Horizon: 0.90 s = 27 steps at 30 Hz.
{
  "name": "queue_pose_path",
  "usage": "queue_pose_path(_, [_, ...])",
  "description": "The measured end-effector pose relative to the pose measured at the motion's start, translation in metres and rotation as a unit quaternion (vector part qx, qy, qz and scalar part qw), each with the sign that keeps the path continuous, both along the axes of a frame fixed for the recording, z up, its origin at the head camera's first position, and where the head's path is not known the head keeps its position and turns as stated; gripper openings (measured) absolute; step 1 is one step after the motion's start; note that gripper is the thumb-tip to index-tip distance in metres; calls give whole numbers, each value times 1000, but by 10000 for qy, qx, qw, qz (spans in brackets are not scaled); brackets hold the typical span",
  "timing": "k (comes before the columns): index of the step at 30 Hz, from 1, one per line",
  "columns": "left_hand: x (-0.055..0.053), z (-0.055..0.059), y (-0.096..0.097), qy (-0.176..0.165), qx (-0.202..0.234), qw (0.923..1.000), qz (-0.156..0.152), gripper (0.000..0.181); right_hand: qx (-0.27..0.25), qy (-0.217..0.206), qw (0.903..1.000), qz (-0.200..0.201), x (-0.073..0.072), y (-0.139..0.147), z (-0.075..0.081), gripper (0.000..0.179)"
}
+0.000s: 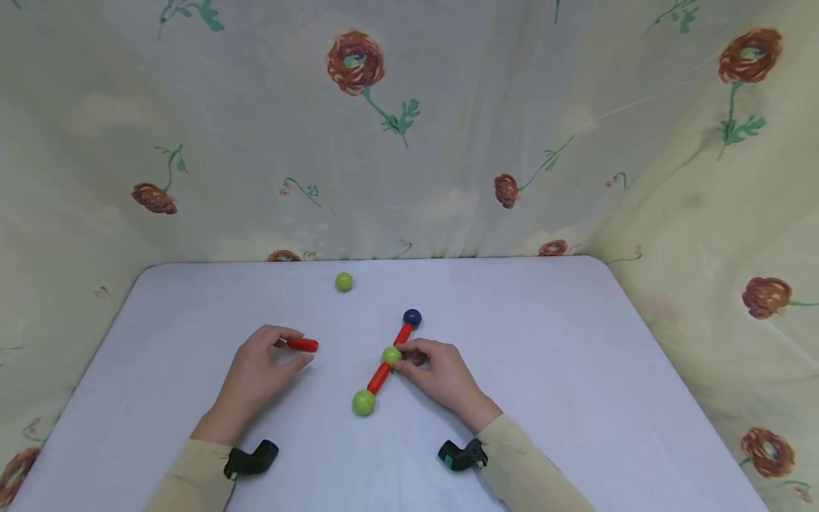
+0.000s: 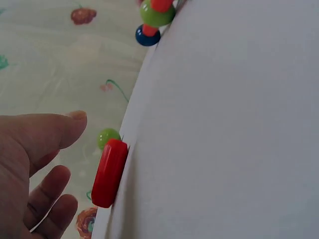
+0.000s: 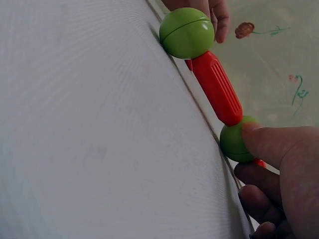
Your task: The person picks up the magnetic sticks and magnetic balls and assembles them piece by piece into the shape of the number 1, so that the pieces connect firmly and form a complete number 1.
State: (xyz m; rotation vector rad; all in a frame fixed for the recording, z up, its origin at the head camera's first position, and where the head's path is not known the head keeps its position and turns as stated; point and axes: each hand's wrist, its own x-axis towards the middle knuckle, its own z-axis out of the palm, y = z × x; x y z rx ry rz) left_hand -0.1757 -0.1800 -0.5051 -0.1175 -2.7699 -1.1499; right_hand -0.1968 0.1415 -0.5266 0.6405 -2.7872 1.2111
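A chain of balls and rods lies on the table: a green ball (image 1: 364, 402), a red rod (image 1: 378, 378), a middle green ball (image 1: 392, 356), another red rod (image 1: 403, 334) and a dark blue ball (image 1: 412, 318). My right hand (image 1: 441, 373) pinches the middle green ball between thumb and fingers, plainly so in the right wrist view. Beside a loose red rod (image 1: 303, 345) is my left hand (image 1: 259, 370), its thumb and fingers spread apart. The left wrist view shows a gap between those fingers and the loose rod (image 2: 110, 173).
A single green ball (image 1: 344, 281) sits near the table's back edge. The white-covered table (image 1: 544, 334) is bordered by flowered cloth (image 1: 441, 142) behind and at both sides. Each wrist wears a black camera mount, such as the left one (image 1: 249, 461).
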Motion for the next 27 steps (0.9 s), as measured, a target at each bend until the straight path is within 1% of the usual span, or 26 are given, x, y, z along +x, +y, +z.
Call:
queue_pose_path(2, [-4, -1, -3, -32, 113, 9999, 27, 36, 6, -9, 10000, -17, 0, 0, 0, 29])
queue_pose_path(5, [-9, -3, -7, -111, 139, 9998, 17, 38, -9, -7, 10000, -19, 1, -1, 0, 29])
queue_pose_path(13, [-19, -11, -16, -365, -77, 9992, -139, 44, 7, 16, 10000, -55, 0, 0, -1, 29])
queue_pose_path(17, [-22, -13, -17, -493, -246, 9982, -223, 45, -8, 33, 10000, -18, 0, 0, -2, 29])
queue_pose_path(21, [-23, -14, -15, -478, -471, 9974, -278, 44, -29, 36, 10000, -6, 0, 0, -1, 28])
queue_pose_path(27, [-24, -16, -12, -404, -653, 9969, -163, 34, -12, 37, 10000, -13, 0, 0, 1, 26])
